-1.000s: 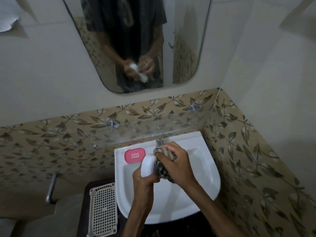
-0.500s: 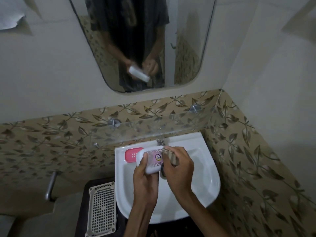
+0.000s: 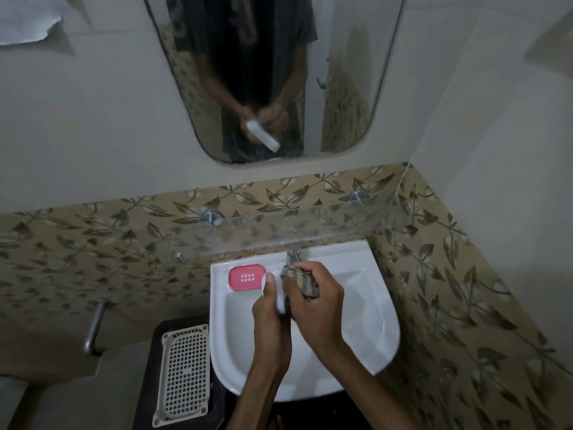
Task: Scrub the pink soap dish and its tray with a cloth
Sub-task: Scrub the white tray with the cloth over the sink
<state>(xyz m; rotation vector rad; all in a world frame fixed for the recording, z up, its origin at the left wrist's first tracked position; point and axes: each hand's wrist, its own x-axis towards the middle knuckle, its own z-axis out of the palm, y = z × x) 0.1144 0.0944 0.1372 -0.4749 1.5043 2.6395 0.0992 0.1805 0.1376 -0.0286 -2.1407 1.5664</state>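
I see the soap dish [image 3: 280, 301] turned edge-on since earlier: left hand [image 3: 269, 321] clamps it, right hand [image 3: 313, 305] rubs bunched cloth [image 3: 305, 282]; scrubbing underway.

Dim bathroom: mirror [image 3: 273, 72], leaf-patterned tiles [image 3: 108, 240], white basin [image 3: 366, 321].

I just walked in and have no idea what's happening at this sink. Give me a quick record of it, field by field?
place: white washbasin under a wall mirror
left hand: grips a white soap dish, held edge-on over the basin
right hand: holds a striped cloth pressed against the dish
pink tray: lies flat on the basin's back left ledge, not being touched
tap: just behind the hands; no running water visible
beside basin: a white perforated basket on a dark surface
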